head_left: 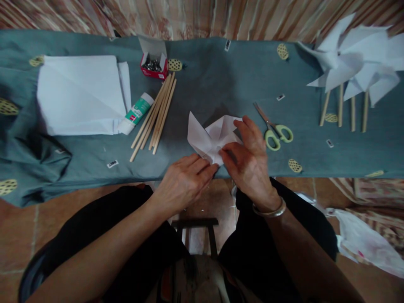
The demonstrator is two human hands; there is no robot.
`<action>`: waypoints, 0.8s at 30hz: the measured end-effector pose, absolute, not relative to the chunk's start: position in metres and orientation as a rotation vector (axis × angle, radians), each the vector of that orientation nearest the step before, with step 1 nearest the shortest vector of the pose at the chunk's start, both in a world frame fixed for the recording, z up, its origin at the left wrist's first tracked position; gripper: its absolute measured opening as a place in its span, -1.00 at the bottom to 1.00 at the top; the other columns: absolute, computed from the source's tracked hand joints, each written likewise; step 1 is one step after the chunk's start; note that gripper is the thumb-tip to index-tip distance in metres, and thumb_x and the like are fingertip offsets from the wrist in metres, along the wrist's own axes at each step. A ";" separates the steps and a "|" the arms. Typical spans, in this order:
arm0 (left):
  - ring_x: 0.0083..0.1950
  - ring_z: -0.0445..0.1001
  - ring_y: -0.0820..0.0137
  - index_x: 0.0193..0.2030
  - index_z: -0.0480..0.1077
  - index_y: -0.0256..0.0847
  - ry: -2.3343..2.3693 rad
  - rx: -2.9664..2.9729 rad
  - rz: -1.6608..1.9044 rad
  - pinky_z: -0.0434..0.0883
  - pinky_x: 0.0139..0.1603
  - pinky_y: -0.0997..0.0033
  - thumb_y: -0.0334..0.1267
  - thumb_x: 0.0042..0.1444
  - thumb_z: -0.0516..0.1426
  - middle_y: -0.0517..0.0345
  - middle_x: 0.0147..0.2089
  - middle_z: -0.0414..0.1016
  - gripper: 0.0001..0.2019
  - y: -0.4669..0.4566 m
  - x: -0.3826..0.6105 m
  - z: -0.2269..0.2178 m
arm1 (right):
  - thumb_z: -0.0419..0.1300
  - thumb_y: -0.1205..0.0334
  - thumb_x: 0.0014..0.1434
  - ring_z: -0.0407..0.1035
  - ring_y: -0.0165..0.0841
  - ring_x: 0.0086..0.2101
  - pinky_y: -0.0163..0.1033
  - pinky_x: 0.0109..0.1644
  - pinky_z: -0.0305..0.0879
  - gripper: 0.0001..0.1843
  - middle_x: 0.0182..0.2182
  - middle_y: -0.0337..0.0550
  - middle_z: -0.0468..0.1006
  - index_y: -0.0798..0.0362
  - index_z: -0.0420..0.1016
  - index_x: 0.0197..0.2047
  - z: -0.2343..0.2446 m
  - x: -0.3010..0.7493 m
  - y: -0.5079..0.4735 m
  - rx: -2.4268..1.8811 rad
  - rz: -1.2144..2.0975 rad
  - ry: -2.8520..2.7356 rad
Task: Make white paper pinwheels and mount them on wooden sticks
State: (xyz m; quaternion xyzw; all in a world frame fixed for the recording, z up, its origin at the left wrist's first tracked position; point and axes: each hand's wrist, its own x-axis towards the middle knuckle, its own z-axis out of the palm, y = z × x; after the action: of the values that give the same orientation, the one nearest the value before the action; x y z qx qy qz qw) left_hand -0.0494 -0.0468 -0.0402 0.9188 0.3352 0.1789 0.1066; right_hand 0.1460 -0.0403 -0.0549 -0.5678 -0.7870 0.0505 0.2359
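Note:
A white paper pinwheel (217,132) lies near the front edge of the table, its folded blades standing up. The fingers of my left hand (189,174) are closed on its near edge. From the right, my right hand (248,158) pinches at the middle of the pinwheel with thumb and forefinger, while its other fingers rest by the right-hand blade. Whatever small thing may be between those fingertips is hidden. Scissors with green handles (274,130) lie just right of my right hand.
Left of the pinwheel are wooden sticks (156,115), a glue stick (135,113), a red box of metal pins (153,65) and a stack of white paper (78,94). Finished pinwheels (344,59) on sticks lie at the far right. A green cloth (233,80) covers the table.

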 end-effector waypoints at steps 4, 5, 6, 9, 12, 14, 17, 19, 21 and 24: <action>-0.18 0.50 0.33 0.00 0.47 -0.34 0.972 2.698 0.506 0.53 -0.14 0.31 -0.34 0.30 0.07 0.01 -0.14 0.57 -0.78 -0.046 -0.050 -0.039 | 0.11 0.19 0.31 0.07 -0.01 0.33 0.24 0.22 0.27 -0.84 0.27 -0.13 0.28 -0.10 0.52 -0.12 -0.057 0.149 -0.039 -1.548 0.095 -2.181; -0.17 0.50 0.33 0.00 0.47 -0.33 0.973 2.695 0.501 0.54 -0.13 0.31 -0.34 0.30 0.07 0.00 -0.13 0.57 -0.78 -0.046 -0.049 -0.039 | 0.11 0.19 0.30 0.07 -0.01 0.33 0.24 0.22 0.27 -0.83 0.27 -0.12 0.29 -0.11 0.51 -0.10 -0.057 0.149 -0.039 -1.543 0.098 -2.180; -0.16 0.50 0.33 0.00 0.47 -0.33 0.974 2.693 0.501 0.54 -0.12 0.30 -0.34 0.30 0.07 0.00 -0.12 0.57 -0.78 -0.046 -0.049 -0.039 | 0.11 0.19 0.30 0.07 -0.01 0.33 0.23 0.23 0.27 -0.82 0.27 -0.12 0.29 -0.11 0.51 -0.08 -0.057 0.149 -0.039 -1.541 0.106 -2.175; -0.13 0.51 0.31 -0.02 0.47 -0.34 0.968 2.691 0.515 0.54 -0.09 0.28 -0.35 0.30 0.06 -0.02 -0.10 0.58 -0.78 -0.047 -0.049 -0.040 | 0.11 0.19 0.31 0.05 0.00 0.33 0.24 0.26 0.21 -0.82 0.29 -0.14 0.27 -0.11 0.51 -0.08 -0.057 0.149 -0.040 -1.534 0.150 -2.154; -0.13 0.51 0.28 -0.03 0.48 -0.37 0.953 2.695 0.535 0.55 -0.10 0.25 -0.35 0.29 0.07 -0.01 -0.10 0.58 -0.78 -0.048 -0.048 -0.041 | 0.11 0.21 0.30 0.04 0.01 0.34 0.24 0.29 0.15 -0.81 0.31 -0.18 0.25 -0.12 0.53 -0.09 -0.056 0.147 -0.041 -1.529 0.191 -2.134; -0.13 0.51 0.27 -0.05 0.49 -0.37 0.946 2.696 0.548 0.55 -0.10 0.24 -0.36 0.29 0.07 -0.01 -0.11 0.59 -0.78 -0.048 -0.048 -0.041 | 0.11 0.22 0.29 0.03 0.01 0.34 0.22 0.31 0.13 -0.81 0.32 -0.20 0.23 -0.11 0.54 -0.11 -0.055 0.147 -0.042 -1.532 0.218 -2.128; -0.15 0.51 0.28 -0.06 0.49 -0.37 0.943 2.693 0.554 0.55 -0.11 0.25 -0.36 0.30 0.05 -0.01 -0.13 0.59 -0.78 -0.048 -0.048 -0.041 | 0.11 0.23 0.29 0.03 0.02 0.34 0.22 0.32 0.11 -0.81 0.32 -0.21 0.23 -0.10 0.54 -0.12 -0.054 0.146 -0.043 -1.539 0.242 -2.113; -0.15 0.51 0.28 -0.07 0.50 -0.37 0.944 2.691 0.556 0.55 -0.12 0.26 -0.36 0.30 0.04 0.00 -0.14 0.59 -0.78 -0.048 -0.048 -0.041 | 0.11 0.22 0.29 0.04 0.02 0.34 0.23 0.32 0.11 -0.82 0.31 -0.21 0.25 -0.11 0.54 -0.13 -0.055 0.146 -0.043 -1.537 0.244 -2.102; -0.16 0.50 0.28 -0.07 0.50 -0.37 0.941 2.688 0.564 0.55 -0.13 0.27 -0.36 0.30 0.05 -0.01 -0.13 0.59 -0.78 -0.048 -0.047 -0.041 | 0.11 0.22 0.29 0.04 0.01 0.34 0.23 0.32 0.10 -0.81 0.31 -0.21 0.26 -0.11 0.54 -0.12 -0.055 0.145 -0.043 -1.533 0.241 -2.099; -0.15 0.50 0.27 -0.06 0.49 -0.39 0.936 2.686 0.568 0.54 -0.12 0.26 -0.37 0.29 0.06 -0.01 -0.13 0.59 -0.79 -0.047 -0.047 -0.041 | 0.09 0.22 0.30 0.04 0.01 0.34 0.23 0.31 0.12 -0.81 0.30 -0.18 0.28 -0.10 0.54 -0.13 -0.054 0.144 -0.043 -1.540 0.218 -2.101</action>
State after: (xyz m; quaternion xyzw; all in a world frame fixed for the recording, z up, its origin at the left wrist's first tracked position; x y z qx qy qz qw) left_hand -0.0471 -0.0473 -0.0410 0.9193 0.3203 0.1945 0.1203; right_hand 0.1435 -0.0434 -0.0536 -0.5689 -0.7758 0.0806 0.2608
